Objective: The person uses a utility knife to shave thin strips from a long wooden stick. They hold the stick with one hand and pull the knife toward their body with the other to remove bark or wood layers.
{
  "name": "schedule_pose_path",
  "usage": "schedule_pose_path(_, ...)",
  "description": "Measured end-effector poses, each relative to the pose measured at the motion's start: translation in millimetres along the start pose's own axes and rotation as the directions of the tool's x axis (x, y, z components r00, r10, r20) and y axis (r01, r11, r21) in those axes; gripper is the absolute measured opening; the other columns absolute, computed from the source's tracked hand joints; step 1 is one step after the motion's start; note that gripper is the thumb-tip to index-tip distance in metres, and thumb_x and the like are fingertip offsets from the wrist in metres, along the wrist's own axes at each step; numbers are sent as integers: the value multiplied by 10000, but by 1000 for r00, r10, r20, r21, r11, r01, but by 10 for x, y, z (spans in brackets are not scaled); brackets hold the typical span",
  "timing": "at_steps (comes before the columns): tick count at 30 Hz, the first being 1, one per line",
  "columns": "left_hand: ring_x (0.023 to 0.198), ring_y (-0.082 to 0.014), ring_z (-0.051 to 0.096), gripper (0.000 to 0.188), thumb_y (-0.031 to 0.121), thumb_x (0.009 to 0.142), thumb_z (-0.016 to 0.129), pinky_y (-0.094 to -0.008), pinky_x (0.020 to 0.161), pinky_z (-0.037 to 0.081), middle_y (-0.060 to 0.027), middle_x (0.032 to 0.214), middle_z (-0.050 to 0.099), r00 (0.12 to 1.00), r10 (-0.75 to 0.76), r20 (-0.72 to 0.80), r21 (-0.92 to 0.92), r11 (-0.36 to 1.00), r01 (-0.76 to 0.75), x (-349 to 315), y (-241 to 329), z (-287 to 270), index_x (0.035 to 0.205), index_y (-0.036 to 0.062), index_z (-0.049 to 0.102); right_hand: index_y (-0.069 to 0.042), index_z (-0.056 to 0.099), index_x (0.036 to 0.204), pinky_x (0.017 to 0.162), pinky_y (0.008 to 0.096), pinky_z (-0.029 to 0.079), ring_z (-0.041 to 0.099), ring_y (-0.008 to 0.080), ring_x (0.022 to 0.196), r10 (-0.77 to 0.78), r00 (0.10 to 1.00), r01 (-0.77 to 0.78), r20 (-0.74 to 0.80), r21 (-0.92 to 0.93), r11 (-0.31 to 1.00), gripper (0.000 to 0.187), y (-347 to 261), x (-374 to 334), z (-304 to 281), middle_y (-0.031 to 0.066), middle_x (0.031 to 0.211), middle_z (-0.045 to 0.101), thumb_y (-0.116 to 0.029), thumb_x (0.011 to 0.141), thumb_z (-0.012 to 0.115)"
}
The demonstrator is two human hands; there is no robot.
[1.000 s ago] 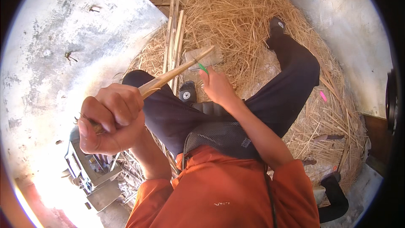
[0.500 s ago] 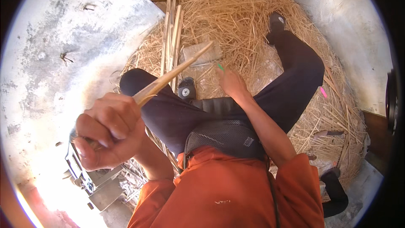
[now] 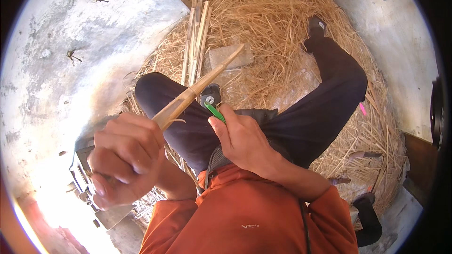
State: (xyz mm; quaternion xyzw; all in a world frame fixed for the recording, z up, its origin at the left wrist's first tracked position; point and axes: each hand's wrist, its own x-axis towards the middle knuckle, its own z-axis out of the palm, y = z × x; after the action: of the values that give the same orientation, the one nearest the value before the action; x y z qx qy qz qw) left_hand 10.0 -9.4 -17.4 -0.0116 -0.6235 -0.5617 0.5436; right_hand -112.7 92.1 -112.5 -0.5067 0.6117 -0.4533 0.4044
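A bamboo stick, split and pared to a taper, points away toward the far middle. My left hand is closed in a fist round its thick near end, and a thin shaving curls off its side. My right hand grips a small green tool that looks like a utility knife; its blade cannot be made out. The green tool is close to the stick's right side, apparently not touching it. Below the stick, a dark shoe shows between my bent legs.
Several split bamboo lengths lie beyond my left knee, near a flat block. Shavings cover the floor. A knife and a pink object lie at right. A metal device stands at left, below a pale wall.
My right hand has come back and left with the green tool, from over the floor to beside the stick. My left hand and the stick have shifted only slightly.
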Motion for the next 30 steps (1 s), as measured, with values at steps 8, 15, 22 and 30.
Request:
schedule_pose_path(8, 264, -87, 235, 392, 304, 878, 433, -240, 272, 222, -2, 360, 344, 1000, 7, -28, 22, 1000, -6, -67, 7, 16, 546, 113, 348, -15, 439, 913, 471, 520, 464, 565, 428, 490, -54, 997, 38, -56, -259, 965, 250, 211, 92, 131, 201, 518, 546, -257, 965, 474)
schedule_pose_path(15, 268, -97, 242, 366, 285, 875, 411, -244, 275, 225, -1, 370, 341, 998, 21, -57, 52, 998, -18, -127, 22, 121, 560, 109, 349, 19, 534, 949, 529, 510, 477, 599, 418, 567, -55, 991, -11, -124, -473, 881, 221, 582, 303, 158, 229, 607, 585, -183, 957, 445)
schedule_pose_path(22, 265, -95, 267, 427, 304, 915, 422, -249, 272, 240, -6, 374, 345, 998, 40, -38, 21, 999, -39, -73, -29, 203, 551, 96, 341, 38, 541, 977, 632, 512, 452, 613, 411, 731, 184, 964, -250, -192, -421, 872, 282, 1323, 282, -70, 281, 740, 586, -225, 965, 438)
schedule_pose_path(30, 290, -118, 293, 414, 257, 856, 472, -260, 289, 229, -5, 409, 340, 965, -1, 262, -75, 997, 22, 35, -10, 39, 509, 95, 314, -8, 478, 908, 525, 519, 387, 528, 450, 549, 41, 999, -41, 28, 21, 999, 293, 288, 162, -171, 224, 542, 508, -289, 980, 443)
